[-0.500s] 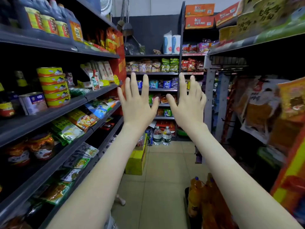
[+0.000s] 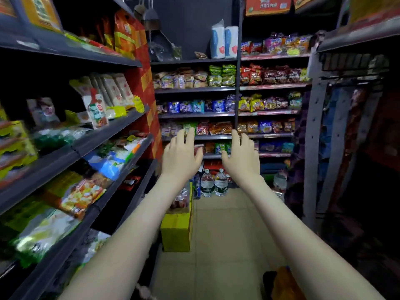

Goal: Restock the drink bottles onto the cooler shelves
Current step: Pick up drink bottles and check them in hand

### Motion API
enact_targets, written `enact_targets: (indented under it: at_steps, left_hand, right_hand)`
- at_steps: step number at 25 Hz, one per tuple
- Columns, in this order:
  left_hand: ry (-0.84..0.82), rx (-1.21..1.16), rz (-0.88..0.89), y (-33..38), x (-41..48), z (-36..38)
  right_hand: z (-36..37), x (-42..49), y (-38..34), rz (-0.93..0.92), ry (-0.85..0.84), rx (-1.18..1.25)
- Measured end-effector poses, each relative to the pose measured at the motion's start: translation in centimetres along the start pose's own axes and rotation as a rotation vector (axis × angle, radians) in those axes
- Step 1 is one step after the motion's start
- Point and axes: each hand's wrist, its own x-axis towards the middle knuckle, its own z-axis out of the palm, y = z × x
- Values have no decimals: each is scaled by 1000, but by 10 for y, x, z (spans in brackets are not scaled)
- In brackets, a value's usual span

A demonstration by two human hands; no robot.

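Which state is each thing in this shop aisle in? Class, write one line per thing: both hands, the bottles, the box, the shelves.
left hand: open, fingers relaxed, holding nothing.
right hand: open, fingers relaxed, holding nothing.
water bottles: two, upright on the floor, caps on.
yellow box: standing on the floor by the left shelving.
end shelves: stocked with snack packets.

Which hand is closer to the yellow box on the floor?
Left. The left hand is held up above the yellow box, on the box's side of the aisle. The right hand is held up farther right, away from it. Neither touches it.
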Motion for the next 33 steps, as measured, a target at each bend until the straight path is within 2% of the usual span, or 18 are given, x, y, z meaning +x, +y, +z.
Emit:
enact_targets:
  at_steps: [4,10,16,23,27,29,33]
  left_hand:
    - [-94,-89,9,-22,73,80]
    - [-133,-201,48,-42,180,236]
    - [-163,-256,137,-41,356,408]
    - [-167,-313,265,-30,551,567]
    - [-154,-396,398,30,659,669]
    - [-201,-486,491,82,707,723]
    - [-245,-717,746,245,781,810]
  right_hand:
    - [66,77,26,52,-26,-58]
    - [185,212,92,146,-49,-95]
    - [304,404,185,205,25,-53]
    - [390,610,292,248,45,-126]
    - [407,703,386,350,173,-216]
    - [408,733,446,449,205,-273]
    - [365,757,578,686,336,-466]
